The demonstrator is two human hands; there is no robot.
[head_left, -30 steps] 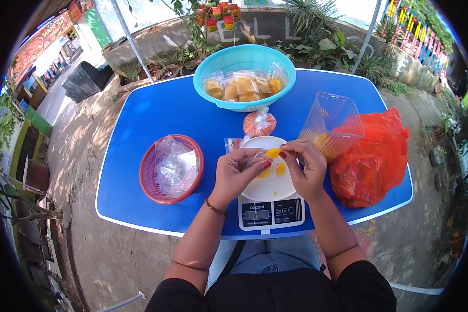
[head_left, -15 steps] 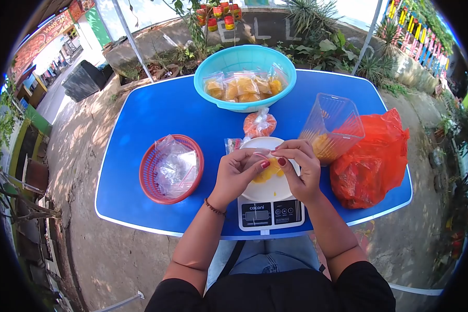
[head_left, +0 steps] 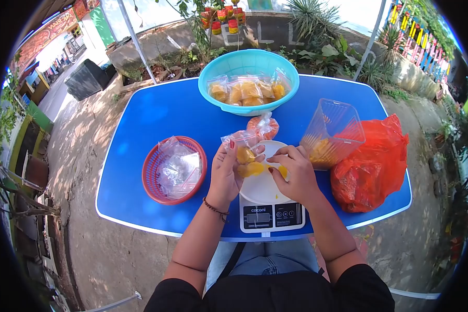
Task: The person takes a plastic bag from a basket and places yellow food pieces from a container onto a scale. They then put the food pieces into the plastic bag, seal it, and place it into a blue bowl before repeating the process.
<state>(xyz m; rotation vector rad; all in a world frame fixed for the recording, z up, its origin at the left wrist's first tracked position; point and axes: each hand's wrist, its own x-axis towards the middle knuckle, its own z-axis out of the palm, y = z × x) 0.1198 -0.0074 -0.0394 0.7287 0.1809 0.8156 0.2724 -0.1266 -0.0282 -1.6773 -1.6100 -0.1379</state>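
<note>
My left hand grips a small clear plastic bag with yellow pieces inside, held over the left side of a round white plate. A yellow piece shows just below the bag, beside my fingers. Over the right half of the plate is my right hand, its fingers bent and the thumb and index tips apart. More yellow food shows in the gap between them. Under the plate stands a digital kitchen scale.
A red basket of clear bags stands left on the blue table. Filled bags lie in a turquoise basin at the back. A bag of orange contents sits before it. Right are a clear plastic container and a red plastic bag.
My hands have moved apart from their meeting point above the plate. The left now holds the filled bag out to the left; the right has lowered toward the yellow food.
</note>
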